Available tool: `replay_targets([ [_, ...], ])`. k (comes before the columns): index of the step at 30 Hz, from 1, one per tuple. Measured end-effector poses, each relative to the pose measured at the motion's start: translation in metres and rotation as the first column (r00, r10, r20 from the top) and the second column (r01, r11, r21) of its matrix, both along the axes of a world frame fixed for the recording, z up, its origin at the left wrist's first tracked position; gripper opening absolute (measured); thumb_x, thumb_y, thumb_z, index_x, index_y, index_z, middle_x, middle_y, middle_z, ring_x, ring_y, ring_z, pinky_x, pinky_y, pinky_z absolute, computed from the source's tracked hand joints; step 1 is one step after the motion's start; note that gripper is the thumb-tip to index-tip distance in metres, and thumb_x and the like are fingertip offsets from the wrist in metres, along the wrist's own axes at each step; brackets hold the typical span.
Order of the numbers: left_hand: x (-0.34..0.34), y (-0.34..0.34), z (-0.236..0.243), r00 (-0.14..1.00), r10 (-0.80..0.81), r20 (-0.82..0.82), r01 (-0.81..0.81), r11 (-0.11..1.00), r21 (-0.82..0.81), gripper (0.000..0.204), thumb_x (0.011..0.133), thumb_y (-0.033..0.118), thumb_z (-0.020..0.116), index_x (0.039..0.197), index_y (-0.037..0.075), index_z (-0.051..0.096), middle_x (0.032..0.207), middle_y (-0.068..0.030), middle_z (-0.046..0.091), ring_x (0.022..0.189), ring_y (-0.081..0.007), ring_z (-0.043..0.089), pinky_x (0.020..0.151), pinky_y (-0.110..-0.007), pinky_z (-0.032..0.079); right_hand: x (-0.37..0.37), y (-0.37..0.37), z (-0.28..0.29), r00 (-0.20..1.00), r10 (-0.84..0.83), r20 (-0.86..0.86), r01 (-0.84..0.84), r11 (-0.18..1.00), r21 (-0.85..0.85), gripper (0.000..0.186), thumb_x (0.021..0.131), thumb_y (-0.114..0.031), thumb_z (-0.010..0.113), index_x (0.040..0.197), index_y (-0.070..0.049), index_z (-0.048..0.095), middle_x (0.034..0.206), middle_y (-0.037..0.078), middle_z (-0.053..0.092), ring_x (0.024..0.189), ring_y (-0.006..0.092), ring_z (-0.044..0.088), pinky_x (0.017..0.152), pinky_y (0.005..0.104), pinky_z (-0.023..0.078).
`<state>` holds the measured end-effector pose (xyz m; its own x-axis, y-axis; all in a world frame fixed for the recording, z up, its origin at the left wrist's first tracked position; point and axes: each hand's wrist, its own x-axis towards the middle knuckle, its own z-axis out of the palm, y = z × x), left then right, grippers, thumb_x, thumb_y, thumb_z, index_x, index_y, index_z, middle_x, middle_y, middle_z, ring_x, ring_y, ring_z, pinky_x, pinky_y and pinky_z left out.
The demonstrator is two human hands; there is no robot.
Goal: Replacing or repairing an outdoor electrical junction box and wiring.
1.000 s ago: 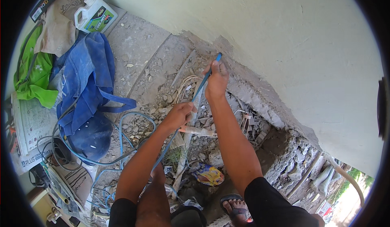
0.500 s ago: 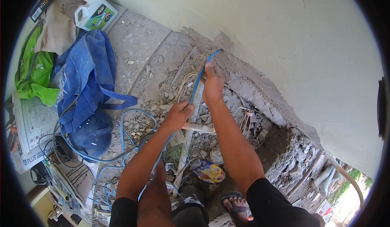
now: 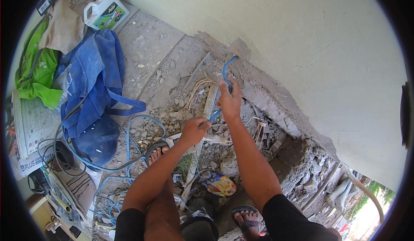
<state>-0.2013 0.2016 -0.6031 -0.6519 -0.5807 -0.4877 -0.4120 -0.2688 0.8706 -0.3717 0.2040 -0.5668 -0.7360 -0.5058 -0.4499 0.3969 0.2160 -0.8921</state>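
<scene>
A blue cable (image 3: 224,70) comes from the foot of the wall and bends down into my right hand (image 3: 230,101). My right fingers are closed around it. Lower and to the left, my left hand (image 3: 195,132) also grips the cable, thumb on top. A short stretch shows between the two hands. Beneath them lies a pale wooden strip (image 3: 211,101) on the rubble. A whitish pipe (image 3: 214,139) sits just below my left hand, partly hidden by it.
Loose blue cable (image 3: 129,144) coils across the floor at left, beside a dark blue helmet (image 3: 97,142) and a blue cloth bag (image 3: 92,77). A white jug (image 3: 106,11) stands at the back. A rubble-edged trench (image 3: 284,163) runs along the wall (image 3: 310,64). A yellow wrapper (image 3: 220,184) lies between my feet.
Both hands have come down a little, the right one more, and the left has shifted slightly right. The cable above my right hand now bends in an S where it was a smooth curve.
</scene>
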Motion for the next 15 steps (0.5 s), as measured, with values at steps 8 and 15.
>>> replay_targets([
  [8, 0.013, 0.0, 0.016, 0.983, 0.125, 0.137, 0.052, 0.525, -0.849, 0.015, 0.082, 0.017, 0.067, 0.085, 0.003, 0.067, 0.063, -0.0118, 0.059, 0.051, -0.0281, 0.058, 0.051, -0.038, 0.045, -0.004, -0.036, -0.002, 0.672, 0.178, -0.718, -0.005, 0.972, 0.237, 0.02, 0.094, -0.02, 0.054, 0.093, 0.0, 0.058, 0.067, 0.013, 0.062, 0.059, 0.0248, 0.062, 0.059, 0.0416, 0.048],
  [15, 0.006, -0.018, 0.028, 0.917, 0.399, 0.019, -0.263, 0.568, 0.78, 0.019, 0.09, 0.017, 0.062, 0.092, -0.002, 0.065, 0.073, -0.0047, 0.057, 0.062, -0.0132, 0.051, 0.057, -0.029, 0.041, -0.019, -0.04, -0.016, 0.958, -0.184, 0.22, 0.25, 0.911, -0.329, 0.022, 0.1, -0.02, 0.044, 0.094, -0.004, 0.056, 0.07, 0.008, 0.063, 0.055, 0.0193, 0.057, 0.055, 0.0345, 0.047],
])
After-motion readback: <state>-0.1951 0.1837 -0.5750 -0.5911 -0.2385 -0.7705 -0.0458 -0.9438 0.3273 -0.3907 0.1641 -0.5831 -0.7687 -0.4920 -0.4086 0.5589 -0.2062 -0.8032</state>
